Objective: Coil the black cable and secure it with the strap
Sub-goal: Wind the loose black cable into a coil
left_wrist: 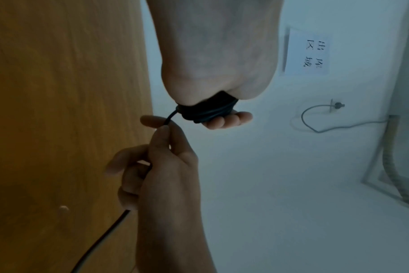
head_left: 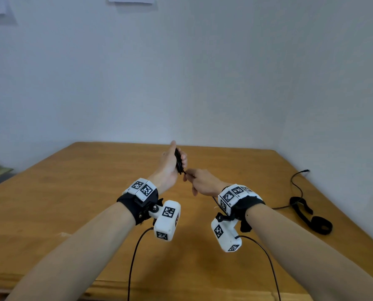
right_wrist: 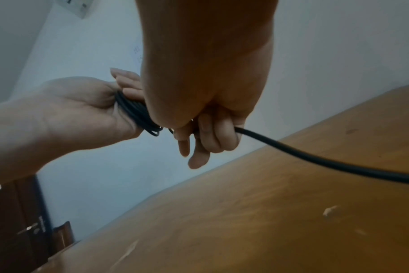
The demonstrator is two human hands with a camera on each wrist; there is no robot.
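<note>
My left hand (head_left: 173, 162) is raised over the wooden table (head_left: 72, 203), palm turned right, and grips a small coil of black cable (head_left: 178, 161). The coil (left_wrist: 206, 110) sits between palm and curled fingers (left_wrist: 227, 121). Just right of it my right hand (head_left: 199, 182) pinches the cable's free run (left_wrist: 169, 119) between thumb and forefinger. The cable (right_wrist: 315, 159) leaves that fist and trails down to the table. Its loose tail (head_left: 296, 187) lies at the far right and ends in a plug (head_left: 306, 170). A black strap (head_left: 311, 218) lies on the table to the right, untouched.
The table ends at a pale wall (head_left: 203, 83) behind and on the right. Thin black leads (head_left: 133, 257) hang from both wrist cameras toward the near edge. A paper sign (left_wrist: 308, 53) and a wall socket (left_wrist: 336, 106) show in the left wrist view.
</note>
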